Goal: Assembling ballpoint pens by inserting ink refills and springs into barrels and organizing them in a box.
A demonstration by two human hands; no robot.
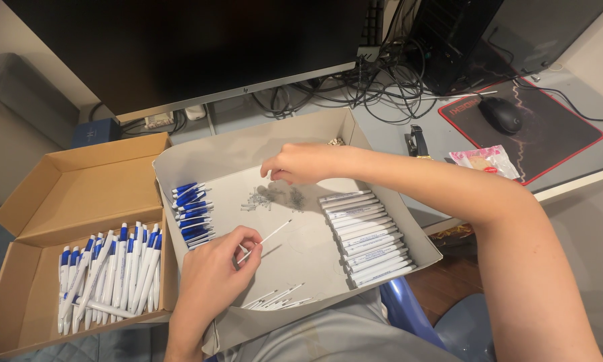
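Note:
My left hand (216,268) pinches a thin white ink refill (268,238) that points up and right over the floor of a shallow grey cardboard tray (234,147). My right hand (300,163) reaches across the tray, its fingertips pinched together just above a small heap of tiny metal springs (272,198); whether a spring is between them is too small to tell. A stack of blue pen tips (192,213) lies at the tray's left, a row of white pen barrels (365,234) at its right, and several spare refills (278,298) near the front edge.
A brown cardboard box (94,161) at the left holds several assembled blue-and-white pens (110,275). Behind stand a monitor (181,47), tangled cables (368,80) and a computer tower (462,40). A mouse (501,114) sits on a black pad (549,134), next to a snack packet (484,159).

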